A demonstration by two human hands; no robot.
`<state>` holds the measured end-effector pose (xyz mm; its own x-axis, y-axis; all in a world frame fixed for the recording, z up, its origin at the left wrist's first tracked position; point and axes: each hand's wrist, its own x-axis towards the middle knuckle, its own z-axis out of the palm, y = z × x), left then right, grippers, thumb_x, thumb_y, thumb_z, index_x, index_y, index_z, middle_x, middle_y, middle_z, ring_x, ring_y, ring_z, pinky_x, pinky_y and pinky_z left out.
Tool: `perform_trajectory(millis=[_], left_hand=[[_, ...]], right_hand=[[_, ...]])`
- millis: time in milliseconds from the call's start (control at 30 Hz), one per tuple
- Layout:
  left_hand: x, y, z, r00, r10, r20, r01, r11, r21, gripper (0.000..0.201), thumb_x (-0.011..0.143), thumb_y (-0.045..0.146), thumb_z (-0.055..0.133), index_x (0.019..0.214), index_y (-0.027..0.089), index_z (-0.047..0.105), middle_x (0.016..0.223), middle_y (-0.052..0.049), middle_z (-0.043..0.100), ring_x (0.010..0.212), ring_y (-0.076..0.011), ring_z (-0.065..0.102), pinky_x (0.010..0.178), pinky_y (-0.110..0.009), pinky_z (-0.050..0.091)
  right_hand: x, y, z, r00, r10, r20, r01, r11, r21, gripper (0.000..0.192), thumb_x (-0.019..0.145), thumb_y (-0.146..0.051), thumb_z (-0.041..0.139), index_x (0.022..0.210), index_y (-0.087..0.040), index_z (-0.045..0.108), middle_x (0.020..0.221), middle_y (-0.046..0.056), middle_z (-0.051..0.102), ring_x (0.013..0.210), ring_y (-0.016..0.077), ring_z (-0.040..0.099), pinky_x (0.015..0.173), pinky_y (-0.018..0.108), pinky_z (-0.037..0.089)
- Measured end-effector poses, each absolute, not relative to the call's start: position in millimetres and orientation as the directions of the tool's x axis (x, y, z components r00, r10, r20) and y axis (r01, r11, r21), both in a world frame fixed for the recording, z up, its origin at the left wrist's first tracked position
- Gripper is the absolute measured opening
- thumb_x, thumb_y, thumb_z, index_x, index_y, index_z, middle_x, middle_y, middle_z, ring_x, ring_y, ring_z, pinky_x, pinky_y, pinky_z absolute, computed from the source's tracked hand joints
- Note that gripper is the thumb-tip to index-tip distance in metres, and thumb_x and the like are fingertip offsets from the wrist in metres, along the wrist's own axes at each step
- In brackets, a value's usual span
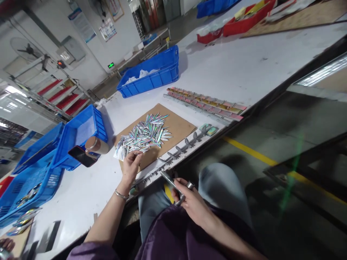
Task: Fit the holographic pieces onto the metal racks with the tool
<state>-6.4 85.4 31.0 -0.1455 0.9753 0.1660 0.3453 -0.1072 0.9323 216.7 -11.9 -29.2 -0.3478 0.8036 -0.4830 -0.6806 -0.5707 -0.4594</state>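
A heap of shiny holographic leaf-shaped pieces [143,136] lies on a brown cardboard sheet [179,128] on the white table [238,72]. My left hand [131,164] reaches to the near edge of the heap, fingers curled at the pieces there. My right hand [189,202] is held over my lap, below the table edge, gripping a slim metal tool [172,184] that points up and left. A grey rack with leaf-shaped prongs [179,150] runs along the table's front edge between the hands.
Blue crates stand at the left [81,135] and at the back [151,77]. A brown-lidded jar [96,145] and a phone [81,156] rest by the left crate. Rows of pink and gold strips [208,104] lie right of the cardboard. Red trays [244,20] are far back.
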Motion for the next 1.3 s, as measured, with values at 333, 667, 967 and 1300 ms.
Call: perform_trajectory(millis=[333,667,967,1300], left_hand=[[17,61,15,0.051,0.99,0.135,0.351,-0.144,0.925,0.03,0.085,0.045,0.074,0.087,0.016,0.073,0.086,-0.005,0.072,0.078,-0.0159,0.066,0.077,-0.028,0.051],[19,62,28,0.338,0.892,0.301,0.564,-0.448,0.694,0.026,0.098,0.04,0.06,0.087,0.019,0.07,0.087,-0.006,0.073,0.08,-0.0158,0.068,0.076,-0.027,0.052],[23,61,26,0.369,0.87,0.328,0.613,-0.493,0.617,0.021,0.099,0.037,0.059,0.089,0.02,0.069,0.085,-0.006,0.071,0.08,-0.0162,0.066,0.076,-0.028,0.05],[23,62,25,0.364,0.873,0.326,0.583,-0.486,0.651,0.024,0.099,0.037,0.058,0.087,0.019,0.068,0.084,-0.006,0.07,0.08,-0.0165,0.064,0.076,-0.029,0.049]], right_hand=[[202,-6,-33,-0.467,0.719,-0.515,-0.658,-0.672,-0.34,0.028,0.094,-0.045,0.062,0.087,-0.018,0.057,0.069,-0.001,0.058,0.053,0.0085,0.052,0.045,0.017,0.035],[203,-12,-49,-0.073,0.991,0.115,0.378,0.135,-0.916,0.032,0.095,-0.036,0.048,0.117,-0.02,0.065,0.094,0.011,0.072,0.084,0.0276,0.066,0.078,0.039,0.045],[209,-2,-43,-0.328,0.834,-0.445,-0.527,-0.552,-0.647,0.054,0.081,-0.072,0.06,0.096,-0.02,0.063,0.063,0.0,0.056,0.052,0.0141,0.05,0.047,0.024,0.033],[218,-18,-33,-0.229,0.901,0.368,0.768,0.399,-0.5,0.028,0.102,-0.025,0.048,0.122,-0.018,0.066,0.082,0.008,0.071,0.07,0.0216,0.064,0.067,0.035,0.036]])
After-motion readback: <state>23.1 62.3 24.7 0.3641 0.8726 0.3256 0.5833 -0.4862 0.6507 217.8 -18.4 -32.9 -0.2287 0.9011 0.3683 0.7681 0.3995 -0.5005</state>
